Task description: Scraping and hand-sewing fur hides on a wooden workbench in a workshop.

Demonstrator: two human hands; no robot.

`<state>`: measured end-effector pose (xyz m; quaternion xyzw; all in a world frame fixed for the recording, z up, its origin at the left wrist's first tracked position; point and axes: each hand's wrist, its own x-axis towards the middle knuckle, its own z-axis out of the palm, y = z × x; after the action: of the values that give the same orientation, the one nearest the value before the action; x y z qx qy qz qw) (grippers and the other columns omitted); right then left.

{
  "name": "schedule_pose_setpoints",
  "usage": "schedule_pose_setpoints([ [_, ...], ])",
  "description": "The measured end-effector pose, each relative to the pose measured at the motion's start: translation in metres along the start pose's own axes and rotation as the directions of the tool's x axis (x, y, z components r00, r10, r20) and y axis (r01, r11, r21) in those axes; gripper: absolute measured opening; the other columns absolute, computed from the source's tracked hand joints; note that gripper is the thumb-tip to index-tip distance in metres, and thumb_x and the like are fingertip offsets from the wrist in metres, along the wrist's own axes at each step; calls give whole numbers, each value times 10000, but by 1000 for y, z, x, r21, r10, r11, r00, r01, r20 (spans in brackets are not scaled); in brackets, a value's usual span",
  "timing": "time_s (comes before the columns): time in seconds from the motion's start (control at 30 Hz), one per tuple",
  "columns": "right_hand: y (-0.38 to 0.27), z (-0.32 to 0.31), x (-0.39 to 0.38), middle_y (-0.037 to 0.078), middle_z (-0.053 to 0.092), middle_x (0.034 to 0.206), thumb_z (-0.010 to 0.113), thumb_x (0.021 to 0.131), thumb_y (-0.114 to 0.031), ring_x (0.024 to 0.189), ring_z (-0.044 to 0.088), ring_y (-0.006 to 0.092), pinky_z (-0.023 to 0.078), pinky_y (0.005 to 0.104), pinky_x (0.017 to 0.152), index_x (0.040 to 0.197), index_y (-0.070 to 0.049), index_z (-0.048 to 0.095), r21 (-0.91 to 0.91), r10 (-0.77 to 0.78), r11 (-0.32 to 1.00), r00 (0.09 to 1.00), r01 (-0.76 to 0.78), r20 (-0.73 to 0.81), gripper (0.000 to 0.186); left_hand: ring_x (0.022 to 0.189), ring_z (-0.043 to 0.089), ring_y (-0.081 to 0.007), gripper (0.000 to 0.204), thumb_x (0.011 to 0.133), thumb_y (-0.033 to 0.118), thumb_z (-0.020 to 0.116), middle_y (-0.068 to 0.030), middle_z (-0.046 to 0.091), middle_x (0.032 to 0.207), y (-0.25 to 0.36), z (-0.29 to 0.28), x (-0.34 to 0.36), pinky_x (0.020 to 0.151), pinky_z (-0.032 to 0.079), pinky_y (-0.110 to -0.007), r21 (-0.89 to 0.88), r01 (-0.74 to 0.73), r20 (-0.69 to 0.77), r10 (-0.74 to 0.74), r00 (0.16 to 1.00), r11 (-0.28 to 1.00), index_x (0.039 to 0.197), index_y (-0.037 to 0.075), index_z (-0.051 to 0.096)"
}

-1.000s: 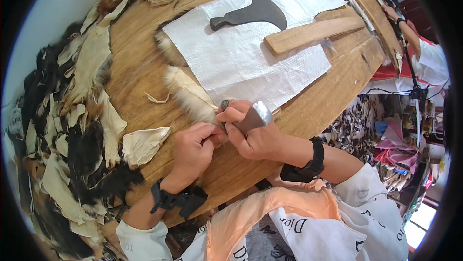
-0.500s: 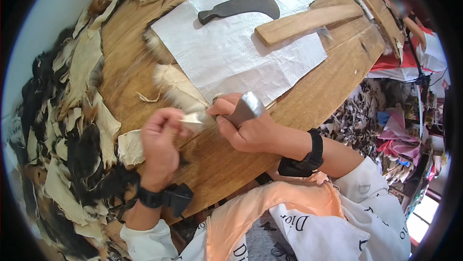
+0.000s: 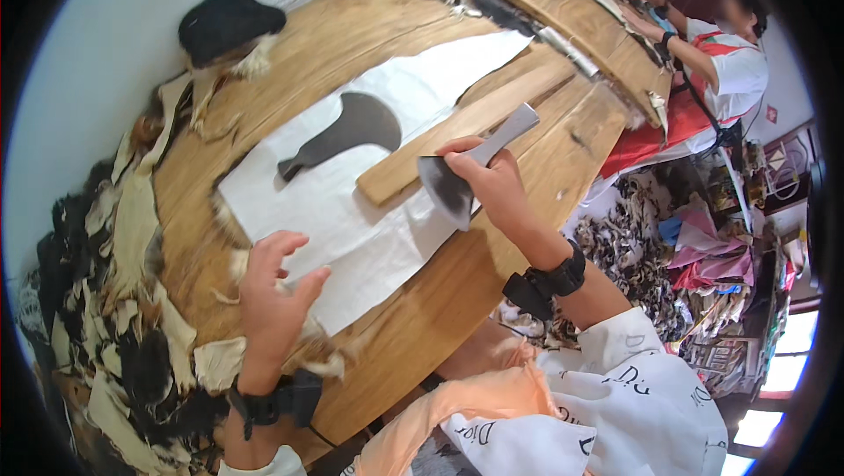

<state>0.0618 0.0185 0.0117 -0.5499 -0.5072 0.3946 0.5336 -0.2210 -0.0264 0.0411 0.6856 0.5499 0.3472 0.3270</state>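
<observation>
The left hand (image 3: 272, 300) hovers open, fingers spread, just above the near edge of the white sheet (image 3: 352, 212) and a tuft of pale fur (image 3: 321, 348) lying at the edge of the round wooden table (image 3: 422, 335). It grips nothing. The right hand (image 3: 492, 186) is closed around the metal handle of a broad-bladed knife (image 3: 448, 188), held over the sheet beside a wooden board (image 3: 466, 129). To work well, I judge the free hand should press the fur flat and stay clear of the blade's edge, the knife moving in short, controlled strokes. A second dark knife (image 3: 347, 131) lies farther on the sheet. Fur scraps (image 3: 114, 239) ring the left rim. No labels show on the table; a small red sign (image 3: 771, 113) hangs on the far wall, behind another person (image 3: 721, 45).
</observation>
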Motion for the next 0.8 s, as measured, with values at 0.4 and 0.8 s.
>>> schedule_pose_setpoints([
  [0.4, 18, -70, 66, 54, 643, 755, 694, 701, -175, 722, 603, 125, 478, 256, 633, 853, -33, 674, -2, 374, 925, 911, -379, 175, 209, 1052, 476, -276, 583, 596, 52, 752, -93, 597, 1084, 2, 98, 56, 912, 402, -365, 250, -133, 0, 137, 991, 959, 1154, 41, 582],
  [0.8, 42, -161, 121, -6, 647, 800, 681, 747, -220, 686, 584, 115, 456, 246, 619, 912, -68, 683, -141, 321, 937, 947, -319, -9, 224, 1061, 448, -233, 600, 566, -2, 751, -68, 610, 1087, -2, 96, 52, 923, 389, -314, 136, 19, -17, -17, 1000, 990, 1147, 42, 609],
])
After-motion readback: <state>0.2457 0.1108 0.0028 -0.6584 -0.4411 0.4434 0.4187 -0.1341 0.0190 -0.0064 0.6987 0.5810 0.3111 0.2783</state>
